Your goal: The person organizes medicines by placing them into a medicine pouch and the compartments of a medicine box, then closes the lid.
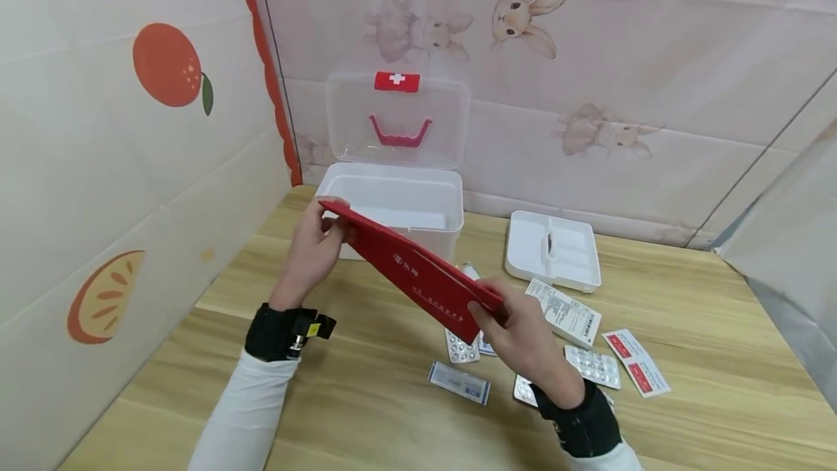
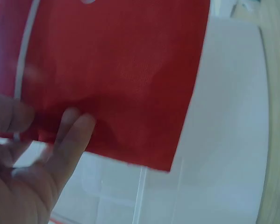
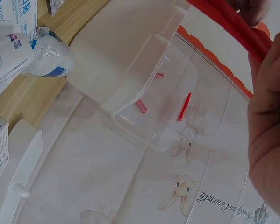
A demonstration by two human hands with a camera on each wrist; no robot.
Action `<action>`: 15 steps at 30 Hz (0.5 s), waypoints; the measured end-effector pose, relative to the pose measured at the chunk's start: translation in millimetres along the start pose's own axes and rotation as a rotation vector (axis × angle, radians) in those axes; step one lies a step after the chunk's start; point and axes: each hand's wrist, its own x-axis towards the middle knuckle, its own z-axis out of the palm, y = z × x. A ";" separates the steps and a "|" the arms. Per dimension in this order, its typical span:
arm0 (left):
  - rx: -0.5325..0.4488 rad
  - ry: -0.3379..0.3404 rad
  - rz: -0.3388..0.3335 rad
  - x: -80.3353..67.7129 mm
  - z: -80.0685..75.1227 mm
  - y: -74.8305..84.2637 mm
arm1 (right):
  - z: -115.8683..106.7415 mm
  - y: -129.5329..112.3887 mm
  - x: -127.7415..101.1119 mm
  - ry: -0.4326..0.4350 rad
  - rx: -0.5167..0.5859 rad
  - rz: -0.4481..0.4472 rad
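A flat red pouch [image 1: 418, 275] with white lettering is stretched at a slant between both hands, above the table. My left hand [image 1: 314, 246] pinches its upper left corner, close in front of the open white box. In the left wrist view, the left thumb and fingers [image 2: 76, 140] hold the pouch's edge. My right hand [image 1: 523, 325] grips the lower right end, thumb on the front face. Behind the pouch stands the white medicine box [image 1: 425, 242], its clear lid [image 1: 445, 122] raised, with a pink handle and red latch.
To the right lies a white compartment tray [image 1: 575, 260]. Around the right hand are a white medicine carton [image 1: 569, 311], a red and white packet [image 1: 636, 362] and blister packs [image 1: 591, 367]. A small blue and white sachet [image 1: 459, 382] lies nearer the front. Printed curtains enclose the table.
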 end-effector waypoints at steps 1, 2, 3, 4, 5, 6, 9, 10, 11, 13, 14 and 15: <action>0.030 0.034 0.020 0.3 3.6 1.4 | 0.0 -0.3 -0.3 -0.010 -0.002 0.000; 0.065 0.065 0.040 0.2 6.9 3.0 | 0.1 -0.5 -0.7 -0.021 -0.001 0.005; 0.096 0.091 0.057 -0.4 9.9 4.7 | 0.1 -0.7 -1.1 -0.032 0.003 0.012; 0.120 0.112 0.071 -1.1 12.7 6.5 | 0.3 -1.0 -1.6 -0.041 0.005 0.020; 0.151 0.133 0.084 -1.7 15.1 8.0 | 0.4 -1.4 -2.0 -0.048 0.009 0.032; 0.181 0.150 0.098 -2.5 17.1 9.4 | 0.5 -1.9 -2.3 -0.053 0.017 0.043; 0.243 0.178 0.127 -5.3 22.2 14.4 | 0.4 -4.1 -3.3 -0.044 0.030 0.058; 0.258 0.180 0.133 -6.0 23.7 16.5 | 0.3 -5.3 -3.6 -0.037 0.030 0.059; 0.266 0.178 0.137 -6.6 25.1 18.4 | 0.2 -6.7 -4.0 -0.028 0.032 0.057; 0.243 0.154 0.129 -8.0 28.3 23.7 | 0.0 -10.1 -4.9 -0.013 0.034 0.049; 0.224 0.136 0.121 -8.6 30.0 27.2 | 0.1 -11.9 -5.4 -0.006 0.038 0.041; 0.206 0.114 0.106 -9.2 31.8 30.5 | 0.2 -14.1 -6.0 -0.004 0.044 0.032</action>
